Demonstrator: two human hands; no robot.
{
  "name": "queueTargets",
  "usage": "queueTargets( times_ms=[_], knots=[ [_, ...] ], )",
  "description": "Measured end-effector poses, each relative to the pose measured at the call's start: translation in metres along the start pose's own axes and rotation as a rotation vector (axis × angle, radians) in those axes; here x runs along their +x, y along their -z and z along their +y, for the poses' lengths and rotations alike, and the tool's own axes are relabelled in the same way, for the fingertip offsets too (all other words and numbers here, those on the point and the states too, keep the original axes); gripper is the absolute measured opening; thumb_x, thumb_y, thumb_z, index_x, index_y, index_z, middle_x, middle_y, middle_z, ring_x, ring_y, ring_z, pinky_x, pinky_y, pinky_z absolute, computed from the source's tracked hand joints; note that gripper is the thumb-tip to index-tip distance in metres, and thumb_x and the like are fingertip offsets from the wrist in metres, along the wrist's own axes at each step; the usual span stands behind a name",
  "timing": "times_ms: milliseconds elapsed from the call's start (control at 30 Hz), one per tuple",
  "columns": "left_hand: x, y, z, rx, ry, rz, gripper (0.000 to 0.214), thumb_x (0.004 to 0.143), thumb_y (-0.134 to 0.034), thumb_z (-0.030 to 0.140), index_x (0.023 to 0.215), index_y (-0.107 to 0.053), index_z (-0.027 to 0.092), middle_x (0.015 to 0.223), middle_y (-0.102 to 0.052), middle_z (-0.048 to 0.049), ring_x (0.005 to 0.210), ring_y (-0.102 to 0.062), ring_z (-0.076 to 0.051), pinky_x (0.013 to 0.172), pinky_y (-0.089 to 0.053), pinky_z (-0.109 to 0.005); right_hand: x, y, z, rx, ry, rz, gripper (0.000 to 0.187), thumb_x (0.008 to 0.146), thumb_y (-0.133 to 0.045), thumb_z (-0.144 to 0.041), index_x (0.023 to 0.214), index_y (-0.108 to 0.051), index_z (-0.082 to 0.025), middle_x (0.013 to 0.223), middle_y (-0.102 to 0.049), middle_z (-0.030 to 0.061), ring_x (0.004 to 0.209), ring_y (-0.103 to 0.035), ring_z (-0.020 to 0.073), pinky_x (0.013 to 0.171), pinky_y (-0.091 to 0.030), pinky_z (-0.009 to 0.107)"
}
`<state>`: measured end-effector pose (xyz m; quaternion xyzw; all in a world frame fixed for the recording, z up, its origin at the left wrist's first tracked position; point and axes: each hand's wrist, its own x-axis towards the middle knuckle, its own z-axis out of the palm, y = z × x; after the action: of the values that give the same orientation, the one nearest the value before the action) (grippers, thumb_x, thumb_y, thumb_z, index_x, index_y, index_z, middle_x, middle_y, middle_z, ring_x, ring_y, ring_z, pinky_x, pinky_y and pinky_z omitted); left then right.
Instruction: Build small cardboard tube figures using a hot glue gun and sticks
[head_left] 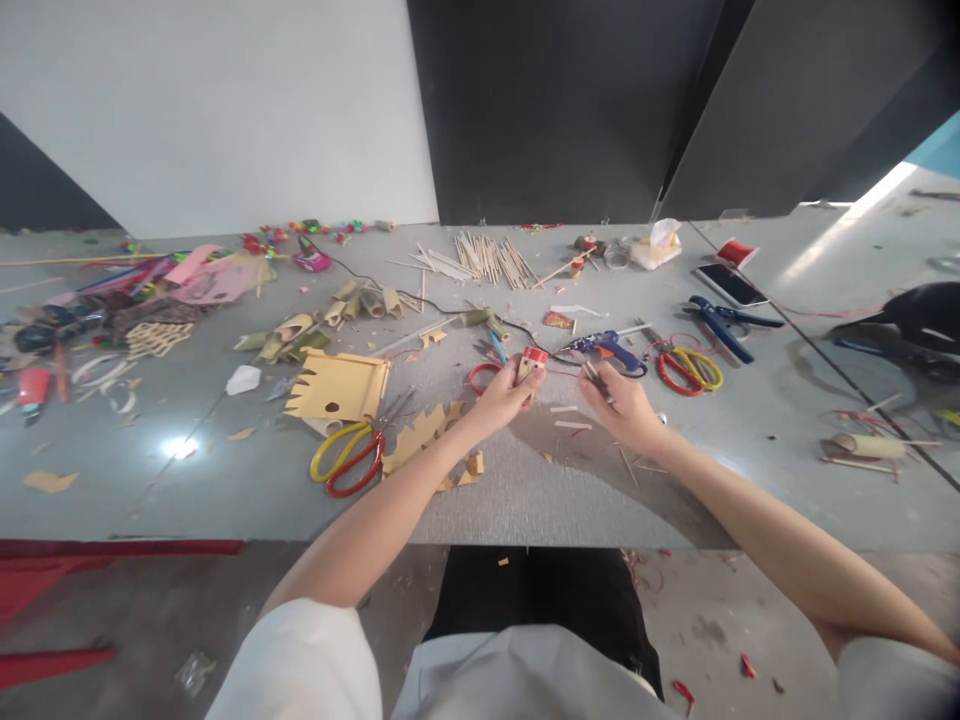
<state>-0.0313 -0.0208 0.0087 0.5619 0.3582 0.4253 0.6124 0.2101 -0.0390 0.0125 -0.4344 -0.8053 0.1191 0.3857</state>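
Observation:
My left hand [504, 398] is closed around a small bamboo tube with a red wrap [531, 362] at its top, held just above the grey table [525, 500]. Beside it, my right hand [622, 405] pinches a thin dark tool or stick [592, 376], its tip pointing toward the tube. A thin red thread seems to run between the two hands. A red ring [480, 376] lies on the table just left of the tube, and a blue hot glue gun [606, 349] rests right behind my hands.
Yellow and red scissors [349, 458] lie by a yellow cardboard piece with a zigzag edge [337, 388]. More scissors [690, 368], blue pliers [721, 324], a phone [730, 285], a bundle of sticks [491, 258], bamboo pieces [360, 302] and coloured scraps [202, 280] are spread around.

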Motion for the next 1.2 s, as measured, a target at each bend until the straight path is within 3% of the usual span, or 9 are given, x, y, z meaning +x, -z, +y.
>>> queueTargets(
  times_ms=[100, 200, 400, 533, 733, 933, 1200],
  knots=[
    [-0.005, -0.002, 0.001, 0.136, -0.026, 0.035, 0.048, 0.095, -0.072, 0.063, 0.108, -0.053, 0.021, 0.078, -0.052, 0.0039, 0.062, -0.048, -0.009, 0.058, -0.04, -0.022, 0.004, -0.001, 0.005, -0.03, -0.042, 0.039, 0.024, 0.11, -0.052, -0.044, 0.098, -0.056, -0.023, 0.07, -0.06, -0.0012, 0.06, -0.054, 0.0158, 0.06, -0.044, 0.027],
    [-0.009, -0.003, 0.003, 0.198, -0.035, 0.07, 0.044, 0.097, -0.072, 0.059, 0.109, -0.055, 0.021, 0.078, -0.056, 0.0024, 0.063, -0.05, -0.01, 0.058, -0.04, -0.022, 0.006, 0.001, 0.006, -0.067, -0.041, 0.04, 0.022, 0.112, -0.049, -0.041, 0.107, -0.058, -0.022, 0.081, -0.068, 0.0037, 0.07, -0.064, 0.0192, 0.067, -0.048, 0.029],
    [-0.009, -0.006, 0.002, 0.186, -0.034, 0.069, 0.046, 0.096, -0.074, 0.051, 0.123, -0.052, 0.021, 0.088, -0.064, -0.001, 0.069, -0.057, -0.013, 0.061, -0.044, -0.023, 0.003, 0.006, -0.003, -0.122, 0.131, -0.06, 0.029, 0.116, -0.04, -0.036, 0.127, -0.063, -0.022, 0.106, -0.074, 0.0106, 0.095, -0.074, 0.0239, 0.083, -0.056, 0.034],
    [-0.01, -0.004, 0.004, 0.247, -0.094, 0.046, 0.042, 0.097, -0.071, 0.049, 0.121, -0.051, 0.021, 0.09, -0.062, 0.0, 0.076, -0.058, -0.014, 0.071, -0.047, -0.025, 0.002, 0.009, -0.008, -0.134, 0.207, -0.113, 0.035, 0.116, -0.043, -0.035, 0.145, -0.061, -0.024, 0.109, -0.074, 0.0102, 0.096, -0.075, 0.0237, 0.085, -0.058, 0.036],
    [-0.016, -0.006, 0.017, 0.39, -0.216, 0.03, 0.034, 0.097, -0.069, 0.046, 0.115, -0.054, 0.02, 0.099, -0.059, -0.0022, 0.088, -0.054, -0.017, 0.084, -0.046, -0.028, 0.004, 0.016, -0.01, -0.183, 0.252, -0.122, 0.034, 0.116, -0.044, -0.037, 0.135, -0.069, -0.023, 0.105, -0.076, 0.0104, 0.093, -0.075, 0.0235, 0.081, -0.059, 0.036],
    [-0.02, -0.008, 0.025, 0.307, -0.131, -0.066, 0.04, 0.099, -0.067, 0.055, 0.114, -0.051, 0.022, 0.081, -0.047, 0.004, 0.071, -0.044, -0.013, 0.068, -0.038, -0.025, 0.005, 0.02, -0.009, -0.218, 0.263, -0.103, 0.036, 0.116, -0.043, -0.038, 0.134, -0.071, -0.022, 0.098, -0.075, 0.0099, 0.087, -0.074, 0.0226, 0.077, -0.058, 0.033],
    [-0.016, -0.004, 0.014, 0.251, -0.099, -0.05, 0.05, 0.1, -0.062, 0.065, 0.122, -0.053, 0.021, 0.085, -0.059, -0.0001, 0.075, -0.053, -0.015, 0.069, -0.043, -0.026, 0.004, 0.017, -0.011, -0.192, 0.256, -0.099, 0.04, 0.116, -0.042, -0.037, 0.141, -0.068, -0.022, 0.1, -0.075, 0.0105, 0.088, -0.075, 0.0231, 0.079, -0.06, 0.035]
  ],
)
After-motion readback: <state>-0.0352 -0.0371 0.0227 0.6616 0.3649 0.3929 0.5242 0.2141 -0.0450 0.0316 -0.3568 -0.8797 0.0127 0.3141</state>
